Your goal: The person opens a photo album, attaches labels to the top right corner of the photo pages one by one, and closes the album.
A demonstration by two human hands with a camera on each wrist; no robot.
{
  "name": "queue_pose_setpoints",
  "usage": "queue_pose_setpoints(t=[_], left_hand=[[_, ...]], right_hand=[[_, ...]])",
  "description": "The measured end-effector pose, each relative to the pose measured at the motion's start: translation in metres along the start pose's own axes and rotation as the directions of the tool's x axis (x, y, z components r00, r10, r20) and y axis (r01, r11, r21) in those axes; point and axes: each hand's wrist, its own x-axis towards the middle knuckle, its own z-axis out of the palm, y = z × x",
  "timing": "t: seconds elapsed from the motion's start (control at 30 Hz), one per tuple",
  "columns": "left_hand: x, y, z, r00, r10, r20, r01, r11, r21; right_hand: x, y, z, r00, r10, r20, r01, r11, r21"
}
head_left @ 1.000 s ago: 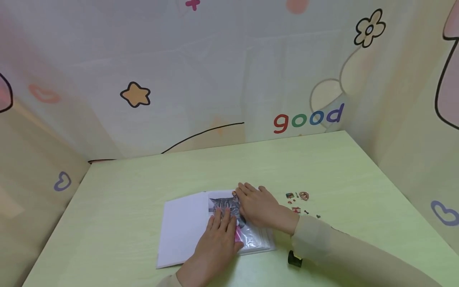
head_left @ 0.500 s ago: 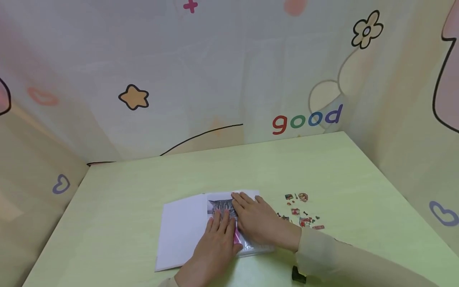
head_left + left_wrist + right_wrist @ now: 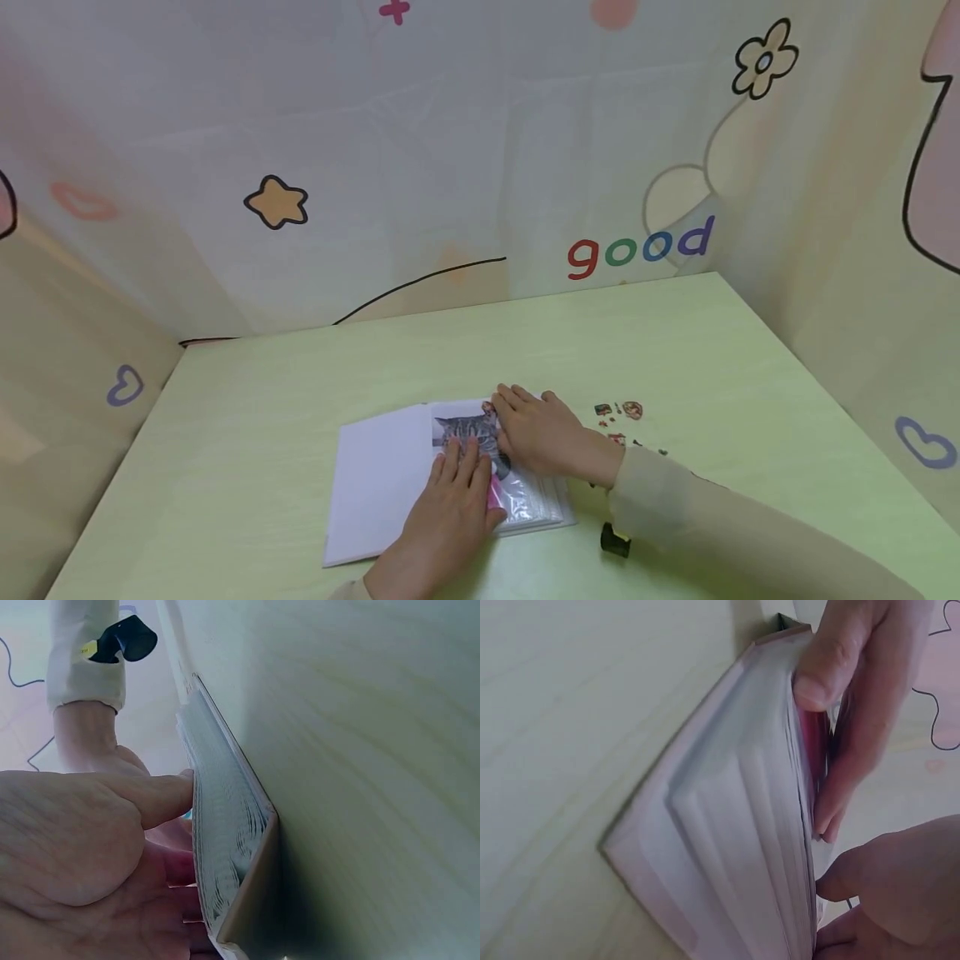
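A photo album (image 3: 375, 492) lies spread on the table, its white inside cover to the left and a stack of clear-sleeved pages to the right. The top page shows a grey tabby cat picture (image 3: 465, 427) with a pink patch lower down. My left hand (image 3: 450, 508) rests flat across the picture's lower part, thumb (image 3: 169, 796) by the page edge. Fingers of my right hand (image 3: 542, 433) press on the page's upper right. Beside them a small reddish sticker (image 3: 487, 407) shows at the picture's top corner. The right palm hides part of the page.
Several small colourful stickers (image 3: 632, 409) are spread on the table right of the album, partly covered by the right sleeve (image 3: 660, 492). A black strap-like piece (image 3: 615, 540) shows below that sleeve. A printed curtain (image 3: 420, 167) stands behind the table (image 3: 262, 400).
My right hand slid down and left over the page, covering the small sticker, then moved back up and right, uncovering it. The left hand stays in place.
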Motion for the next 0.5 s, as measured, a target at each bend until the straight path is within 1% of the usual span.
queue_pose_setpoints(t=[0.17,0.3,0.43,0.5], left_hand=[[-0.001,-0.001,0.000,1.000,0.016,-0.023,-0.016,1.000,0.001],[-0.001,-0.002,0.001,0.999,0.026,-0.036,-0.026,1.000,0.007],[-0.001,-0.002,0.001,0.999,0.019,-0.027,-0.018,1.000,0.010],[-0.001,-0.002,0.000,1.000,0.015,-0.022,-0.015,1.000,0.006]], right_hand=[[0.005,0.005,-0.003,1.000,0.009,0.018,-0.010,0.998,0.054],[0.009,0.011,-0.001,0.999,0.020,0.028,-0.023,0.994,0.109],[0.011,0.016,0.003,0.998,0.059,0.006,-0.059,0.988,0.146],[0.010,0.017,0.004,0.998,0.065,-0.028,-0.059,0.986,0.156]])
